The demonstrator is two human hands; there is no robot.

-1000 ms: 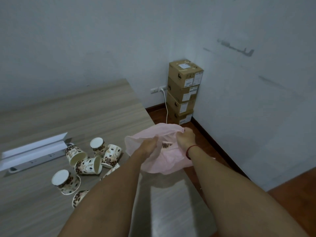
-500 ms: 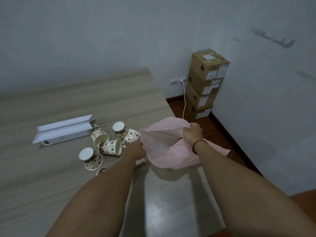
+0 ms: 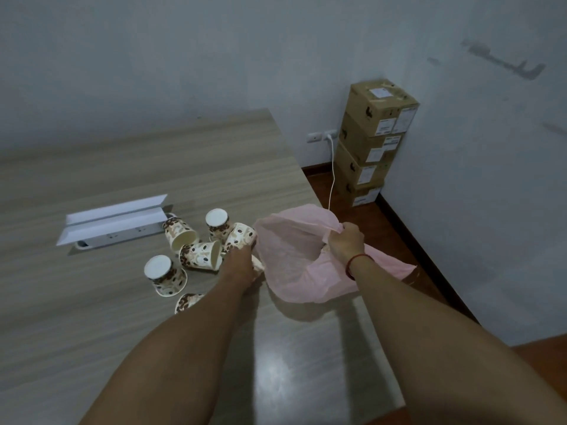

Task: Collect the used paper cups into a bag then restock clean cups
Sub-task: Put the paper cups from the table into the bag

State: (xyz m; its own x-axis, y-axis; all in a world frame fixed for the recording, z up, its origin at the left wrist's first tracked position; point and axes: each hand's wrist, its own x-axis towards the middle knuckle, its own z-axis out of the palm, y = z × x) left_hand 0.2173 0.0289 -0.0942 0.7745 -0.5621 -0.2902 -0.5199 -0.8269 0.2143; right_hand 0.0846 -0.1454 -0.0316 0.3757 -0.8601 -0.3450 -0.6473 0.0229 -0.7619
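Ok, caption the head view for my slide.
Right hand holds pink bag open while left hand reaches among scattered paper cups on table.

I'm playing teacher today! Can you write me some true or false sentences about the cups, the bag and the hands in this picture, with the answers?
1. The right hand grips the pink plastic bag. True.
2. The paper cups stand in a neat stack. False: they lie scattered on the table, some tipped over, some upside down.
3. The left hand is down among the cups. True.
4. The bag is blue. False: it is pink.
5. Cardboard boxes are stacked in the corner. True.
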